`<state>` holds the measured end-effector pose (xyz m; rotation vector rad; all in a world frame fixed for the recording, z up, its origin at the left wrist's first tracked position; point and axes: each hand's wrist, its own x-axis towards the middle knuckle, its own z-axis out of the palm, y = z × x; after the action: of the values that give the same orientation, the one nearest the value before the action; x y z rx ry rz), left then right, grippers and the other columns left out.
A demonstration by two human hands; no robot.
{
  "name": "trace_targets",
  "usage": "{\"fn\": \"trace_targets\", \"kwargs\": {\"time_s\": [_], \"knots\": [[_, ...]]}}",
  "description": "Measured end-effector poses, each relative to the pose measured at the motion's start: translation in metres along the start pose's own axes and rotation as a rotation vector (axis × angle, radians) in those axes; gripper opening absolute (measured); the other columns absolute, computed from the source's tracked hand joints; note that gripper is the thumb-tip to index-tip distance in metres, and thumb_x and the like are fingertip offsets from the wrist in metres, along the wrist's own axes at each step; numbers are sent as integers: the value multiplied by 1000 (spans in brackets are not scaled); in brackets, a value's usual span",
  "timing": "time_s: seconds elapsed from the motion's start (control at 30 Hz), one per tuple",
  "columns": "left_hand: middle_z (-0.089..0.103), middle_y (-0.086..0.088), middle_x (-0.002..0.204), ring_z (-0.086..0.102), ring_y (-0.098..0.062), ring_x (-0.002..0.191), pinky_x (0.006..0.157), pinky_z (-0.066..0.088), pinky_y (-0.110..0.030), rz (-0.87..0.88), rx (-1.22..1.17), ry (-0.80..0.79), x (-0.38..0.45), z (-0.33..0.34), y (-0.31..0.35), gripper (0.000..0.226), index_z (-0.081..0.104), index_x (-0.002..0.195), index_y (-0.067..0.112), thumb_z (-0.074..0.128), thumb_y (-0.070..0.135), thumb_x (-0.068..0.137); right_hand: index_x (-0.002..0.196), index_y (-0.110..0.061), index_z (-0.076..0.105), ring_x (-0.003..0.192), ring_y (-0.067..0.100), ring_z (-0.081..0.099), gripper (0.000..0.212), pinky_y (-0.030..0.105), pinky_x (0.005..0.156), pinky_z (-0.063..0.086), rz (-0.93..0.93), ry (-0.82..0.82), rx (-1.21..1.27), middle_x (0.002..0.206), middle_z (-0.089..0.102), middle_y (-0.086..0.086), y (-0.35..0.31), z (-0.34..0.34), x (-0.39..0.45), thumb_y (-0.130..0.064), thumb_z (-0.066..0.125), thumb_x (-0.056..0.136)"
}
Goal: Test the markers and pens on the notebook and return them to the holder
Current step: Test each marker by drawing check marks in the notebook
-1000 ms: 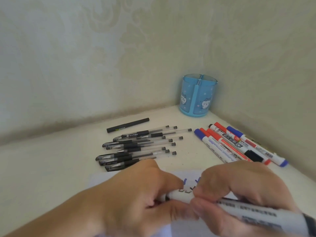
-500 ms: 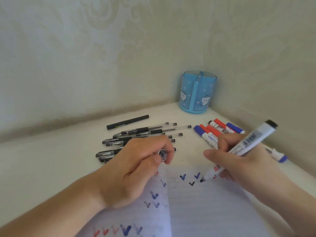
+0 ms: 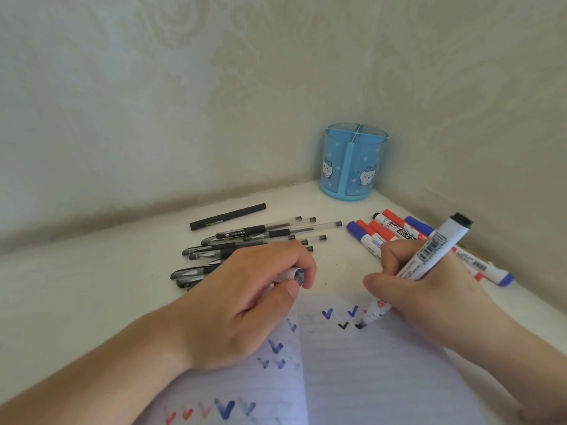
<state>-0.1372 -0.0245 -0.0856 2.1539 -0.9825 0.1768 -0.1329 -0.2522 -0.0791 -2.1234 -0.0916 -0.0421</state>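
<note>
While I watch through the head camera, the white counter [image 3: 76,302] fills the lower view, running back to a corner of pale walls. Under both hands lies the open notebook [image 3: 383,378], its lined pages carrying blue, red and black check marks. My left hand [image 3: 245,308] rests at the notebook's top left, fingers curled round a small marker cap [image 3: 82,274] whose open end shows between thumb and forefinger. My right hand [image 3: 429,299] pinches a white marker [image 3: 429,256] in a writing grip, its black-capped rear end tilted up and away, its dark tip touching the page just beside a black check mark [image 3: 343,325]. Beyond the right hand, in the far corner, stands the blue holder [image 3: 352,167], upright, with cartoon figures on its clear walls and dividers inside. Just behind the right hand lie the red and blue markers [image 3: 377,231], side by side on the counter. Behind the left hand lies a heap of black gel pens [image 3: 260,237], partly hidden by my knuckles, and farther back a single black pen [image 3: 227,216] lies apart.
</note>
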Motion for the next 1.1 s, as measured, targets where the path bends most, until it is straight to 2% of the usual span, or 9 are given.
{"fn": "trace_targets", "kwargs": {"time_s": [0.33,0.43,0.5,0.6,0.73,0.8,0.9,1.03,1.1], "knots": [[38,20,61,40,5,59,59,28,-8,15,22,18,1,1,-2,19,56,100,20,39,29,97,55,-5,39,45,20,44,37,28,46,37,6,70,85,48,47,9,4,-1,3,-10,69,77],[50,27,80,50,10,75,68,34,-3,-7,63,36,3,4,-6,20,60,110,20,46,30,100,47,-11,45,39,23,44,43,27,43,39,-49,87,309,43,47,6,0,-5,2,-24,80,68],[58,26,93,57,7,83,71,38,-4,-43,58,73,4,7,-8,23,59,120,28,52,35,99,50,-11,55,38,23,40,31,26,41,40,-116,26,515,42,45,6,-3,-8,0,-25,81,57],[64,20,95,62,-6,68,64,46,-12,-114,-85,121,5,8,-7,35,50,127,43,54,39,92,64,-6,70,42,27,47,20,26,45,44,-232,-104,675,48,52,18,0,-11,-1,-24,71,55],[66,14,92,59,-15,63,65,49,-25,-94,-93,137,6,9,-6,40,42,132,42,56,34,95,75,-10,74,47,33,54,35,28,50,47,-275,-149,648,57,63,17,2,-10,-2,-37,81,54],[66,14,92,59,-12,67,65,46,-21,-85,-100,139,5,9,-6,41,41,133,41,55,36,95,77,-14,72,47,32,56,46,27,51,48,-270,-163,629,60,67,16,0,-9,-3,-52,81,53],[66,12,90,59,-12,72,65,42,-16,-48,-116,134,6,10,-2,40,40,135,38,53,37,97,76,-20,70,48,29,60,42,27,50,49,-260,-221,604,67,72,16,-4,-8,-6,-53,83,54],[64,11,85,59,-17,70,65,47,-34,13,-86,124,5,9,2,39,40,136,36,46,42,98,81,-23,72,52,29,67,38,28,48,50,-257,-265,528,80,76,13,-9,-3,-10,-53,82,59],[60,11,80,54,-17,65,62,45,-36,28,-91,112,3,9,4,37,39,136,34,42,42,99,80,-23,72,52,30,68,36,28,46,49,-264,-256,521,81,76,12,-10,-1,-12,-52,82,60]]}}
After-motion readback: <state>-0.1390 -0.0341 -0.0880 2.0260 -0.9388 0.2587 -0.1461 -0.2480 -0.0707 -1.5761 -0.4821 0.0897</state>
